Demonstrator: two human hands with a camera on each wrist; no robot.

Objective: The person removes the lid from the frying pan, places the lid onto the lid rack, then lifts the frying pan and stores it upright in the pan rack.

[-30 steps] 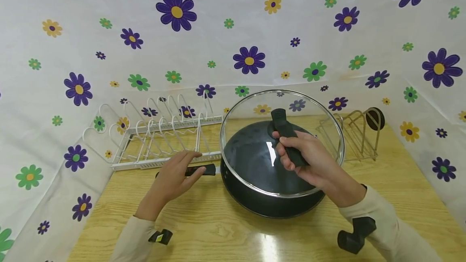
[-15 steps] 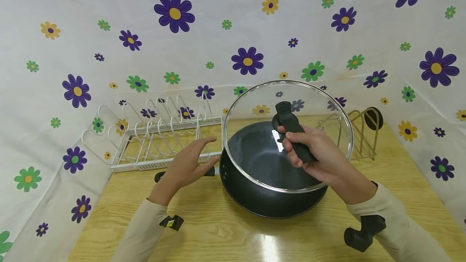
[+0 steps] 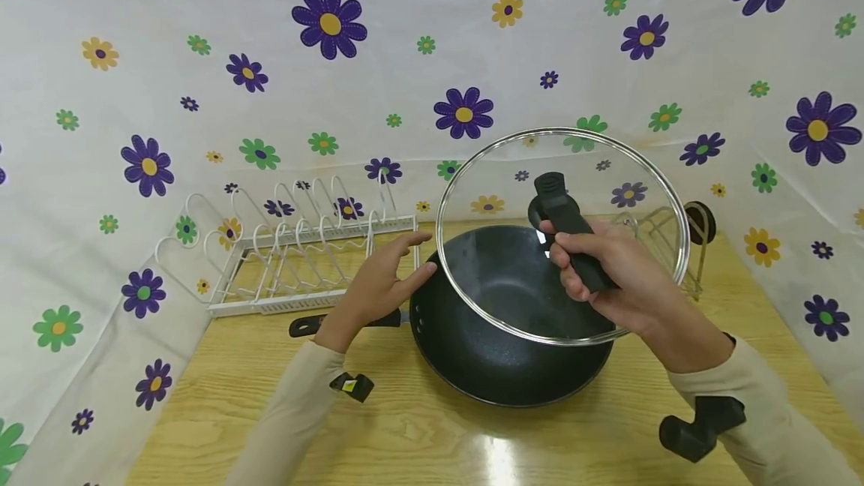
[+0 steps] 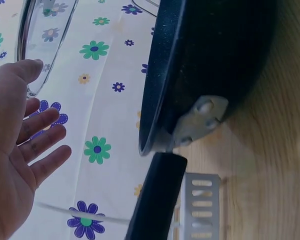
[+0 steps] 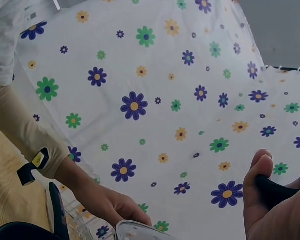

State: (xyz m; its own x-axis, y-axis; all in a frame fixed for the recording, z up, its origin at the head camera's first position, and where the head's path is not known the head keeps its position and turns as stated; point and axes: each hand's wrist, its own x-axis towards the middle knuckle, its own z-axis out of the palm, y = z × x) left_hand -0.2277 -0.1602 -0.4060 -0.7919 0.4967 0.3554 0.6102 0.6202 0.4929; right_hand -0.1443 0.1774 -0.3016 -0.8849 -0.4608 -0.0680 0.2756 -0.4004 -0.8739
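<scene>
In the head view my right hand (image 3: 621, 268) grips the black handle (image 3: 574, 220) of a round glass lid (image 3: 486, 178) with a metal rim. The lid is raised and tilted above a deep black pan (image 3: 506, 370), overlapping its right part in this view. My left hand (image 3: 378, 283) has its thumb and fingers spread, with the fingertips right at the lid's left rim. Below that hand lies the pan's black handle (image 3: 309, 325), pointing left. The left wrist view shows the left palm (image 4: 10, 165) holding nothing, its thumb overlapping the lid's edge (image 4: 45, 55).
A white wire dish rack (image 3: 297, 302) stands behind the pan handle at the left. A smaller tan wire rack (image 3: 698, 276) with a black round piece (image 3: 703, 222) is at the right, partly behind the lid. Flower-patterned sheeting (image 3: 378, 81) encloses the wooden table (image 3: 418, 441).
My right hand has moved the lid up and to the right, uncovering more of the pan. My left hand has moved from over the pan handle up and right to the lid's rim.
</scene>
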